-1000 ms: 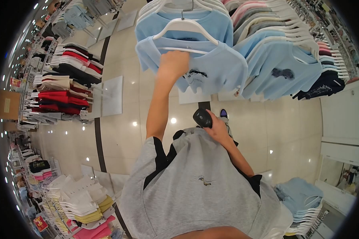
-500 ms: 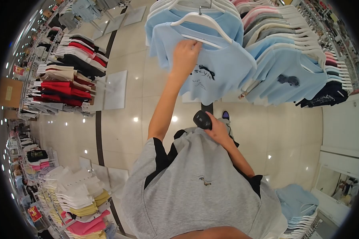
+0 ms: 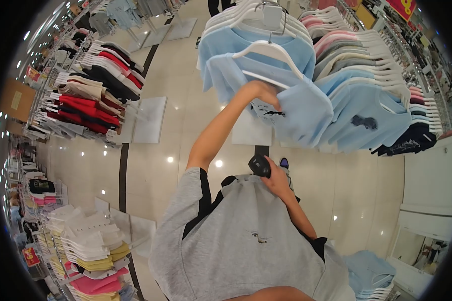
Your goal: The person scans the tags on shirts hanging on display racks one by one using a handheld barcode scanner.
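Note:
A light blue shirt [image 3: 306, 113] with dark lettering hangs on a white hanger [image 3: 271, 49] at the front of a rack. My left hand [image 3: 266, 95] is at its neckline, fingers curled on the fabric and partly hidden by it; the front is pulled out of shape. Below, near my waist, my right hand [image 3: 277, 179] is wrapped round a black handheld device [image 3: 259, 165] with a rounded head. The device is apart from the shirts.
More light blue shirts [image 3: 369, 113] hang to the right. Racks of red and black clothes [image 3: 93, 108] stand on the left, with white and yellow clothes [image 3: 88, 236] lower down. Folded-looking blue garments [image 3: 369, 271] are at the lower right. A white cabinet [image 3: 427, 175] stands at the right.
My left hand has moved right and down, from the upper neckline into the collar opening, and the shirt front has bunched. My right hand and the black device sit slightly lower in view.

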`<state>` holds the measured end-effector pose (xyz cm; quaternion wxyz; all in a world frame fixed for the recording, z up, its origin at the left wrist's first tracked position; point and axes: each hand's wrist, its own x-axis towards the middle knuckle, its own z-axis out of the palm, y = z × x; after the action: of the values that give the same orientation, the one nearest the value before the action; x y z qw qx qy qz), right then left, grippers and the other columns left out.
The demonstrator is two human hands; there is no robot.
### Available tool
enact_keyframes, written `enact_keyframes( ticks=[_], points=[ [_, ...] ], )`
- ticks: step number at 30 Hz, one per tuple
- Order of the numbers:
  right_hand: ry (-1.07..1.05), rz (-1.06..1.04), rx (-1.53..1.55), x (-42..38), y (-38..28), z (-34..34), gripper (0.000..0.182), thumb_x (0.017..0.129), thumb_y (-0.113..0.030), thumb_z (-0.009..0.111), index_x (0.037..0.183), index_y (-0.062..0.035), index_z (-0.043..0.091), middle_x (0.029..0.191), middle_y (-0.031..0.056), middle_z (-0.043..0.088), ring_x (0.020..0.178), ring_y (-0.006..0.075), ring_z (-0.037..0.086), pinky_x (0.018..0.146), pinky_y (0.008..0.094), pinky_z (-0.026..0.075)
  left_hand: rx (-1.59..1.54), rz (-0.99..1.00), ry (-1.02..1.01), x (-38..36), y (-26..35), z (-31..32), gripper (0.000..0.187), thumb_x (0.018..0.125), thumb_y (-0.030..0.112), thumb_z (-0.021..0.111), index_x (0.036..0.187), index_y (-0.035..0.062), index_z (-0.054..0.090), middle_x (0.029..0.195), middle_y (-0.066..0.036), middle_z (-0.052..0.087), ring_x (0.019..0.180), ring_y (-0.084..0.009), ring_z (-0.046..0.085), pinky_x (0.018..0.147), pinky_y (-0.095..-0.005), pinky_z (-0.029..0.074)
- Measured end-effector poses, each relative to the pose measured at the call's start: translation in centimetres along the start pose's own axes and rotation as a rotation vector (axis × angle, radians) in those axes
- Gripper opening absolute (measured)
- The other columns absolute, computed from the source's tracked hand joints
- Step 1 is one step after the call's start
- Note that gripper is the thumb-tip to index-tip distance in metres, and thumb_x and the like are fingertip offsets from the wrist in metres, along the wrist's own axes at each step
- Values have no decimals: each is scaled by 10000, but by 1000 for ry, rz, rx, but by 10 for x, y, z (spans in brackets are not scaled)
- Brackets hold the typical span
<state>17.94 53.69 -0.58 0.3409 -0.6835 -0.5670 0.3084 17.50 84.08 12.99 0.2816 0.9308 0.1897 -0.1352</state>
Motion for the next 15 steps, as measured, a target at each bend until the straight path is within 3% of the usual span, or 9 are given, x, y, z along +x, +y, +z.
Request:
enact_keyframes(
  ticks=[2, 4, 5, 6, 9, 11, 12, 14, 15],
  points=[
    [-11, -1, -15, -3, 0, 0, 727, 722, -144, 713, 1370, -61, 394, 1148, 255, 602, 993, 440, 602, 829, 461, 506, -59, 57, 54, -6, 1, 4, 557, 729, 439, 673, 1167, 94, 653, 1170, -192, 638, 1117, -357, 578, 978, -398, 428],
    [-11, -10, -32, -1, 3, 0, 728, 722, -144, 712, 1371, -60, 393, 1151, 257, 600, 996, 444, 600, 831, 464, 504, 273, -11, 290, -22, 17, 6, 542, 770, 456, 656, 1159, 78, 652, 1143, -183, 652, 1097, -332, 598, 942, -405, 452],
    [2, -10, -34, -2, 6, 2, 736, 719, -142, 713, 1375, -59, 389, 1155, 259, 598, 999, 446, 598, 836, 467, 502, 247, -153, 135, -29, 27, 1, 520, 817, 466, 623, 1130, 53, 655, 1098, -171, 672, 1050, -323, 626, 888, -426, 475],
    [15, -10, -34, -2, 8, 3, 744, 717, -141, 715, 1379, -59, 386, 1159, 260, 595, 1003, 448, 596, 841, 469, 500, 254, -159, 145, -49, 42, -5, 520, 817, 466, 623, 1130, 53, 655, 1098, -171, 672, 1050, -323, 626, 888, -426, 475],
    [15, -15, -26, 0, 10, 3, 752, 715, -141, 714, 1384, -54, 379, 1160, 263, 596, 1008, 449, 594, 847, 469, 497, 95, -89, 380, -98, 55, -17, 476, 851, 429, 614, 1117, 35, 644, 1021, -140, 695, 974, -268, 661, 819, -399, 501],
    [21, -11, -19, -1, 9, 3, 752, 716, -140, 712, 1384, -53, 378, 1159, 262, 598, 1010, 448, 594, 845, 468, 497, -493, 154, 823, -106, 51, -22, 402, 918, 374, 573, 1112, 27, 633, 993, -110, 699, 940, -238, 664, 812, -355, 501],
    [-2, 9, -17, -1, 5, 1, 748, 718, -142, 711, 1382, -53, 380, 1157, 261, 599, 1009, 446, 595, 842, 467, 498, -499, 157, 814, -105, 50, -27, 402, 918, 374, 573, 1112, 27, 633, 993, -110, 699, 940, -238, 664, 812, -355, 501],
    [-20, 41, -19, -2, 3, 0, 744, 719, -143, 709, 1381, -52, 381, 1156, 260, 601, 1008, 444, 596, 838, 467, 498, -1321, 375, 878, -91, 44, -42, 309, 961, 291, 553, 1115, 32, 623, 1024, -79, 689, 956, -217, 654, 831, -322, 495],
    [3, 9, -24, -1, 5, 2, 743, 710, -133, 714, 1375, -48, 394, 1102, 258, 616, 975, 435, 608, 819, 455, 497, -1327, 382, 867, -78, 43, -42, 309, 961, 291, 553, 1115, 32, 623, 1024, -79, 689, 956, -217, 654, 831, -322, 495]
  ],
)
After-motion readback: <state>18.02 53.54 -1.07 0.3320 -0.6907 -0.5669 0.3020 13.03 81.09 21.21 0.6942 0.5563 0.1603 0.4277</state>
